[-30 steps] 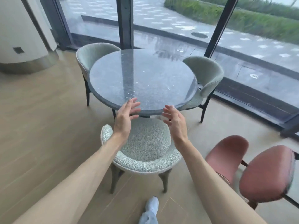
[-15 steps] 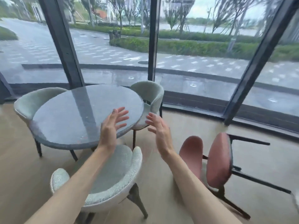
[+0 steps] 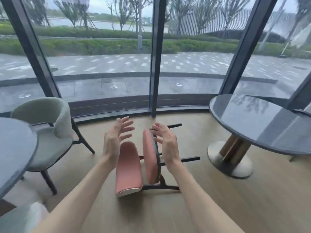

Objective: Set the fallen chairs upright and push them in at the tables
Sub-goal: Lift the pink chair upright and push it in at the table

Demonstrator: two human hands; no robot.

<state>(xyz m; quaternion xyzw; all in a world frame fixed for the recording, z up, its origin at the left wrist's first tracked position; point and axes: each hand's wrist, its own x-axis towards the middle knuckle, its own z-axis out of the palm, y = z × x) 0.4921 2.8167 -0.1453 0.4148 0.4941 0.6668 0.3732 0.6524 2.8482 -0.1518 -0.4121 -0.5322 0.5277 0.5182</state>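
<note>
Lying toppled on the floor, the pink chair (image 3: 129, 167) sits just beyond both empty, spread-fingered hands, left hand (image 3: 116, 140) and right hand (image 3: 165, 140).

I see a pink chair (image 3: 134, 163) tipped on its side on the wood floor (image 3: 210, 207), centre frame, dark legs pointing right. My left hand (image 3: 116, 138) and right hand (image 3: 165, 142) are both spread wide, palms facing each other, hovering over it, gripping nothing. Left: grey-green chair (image 3: 48, 132) upright, tucked at a round table (image 3: 13, 148). Right: second round table (image 3: 262, 121) on a pedestal base. Far side is glass wall (image 3: 104, 64).
</note>
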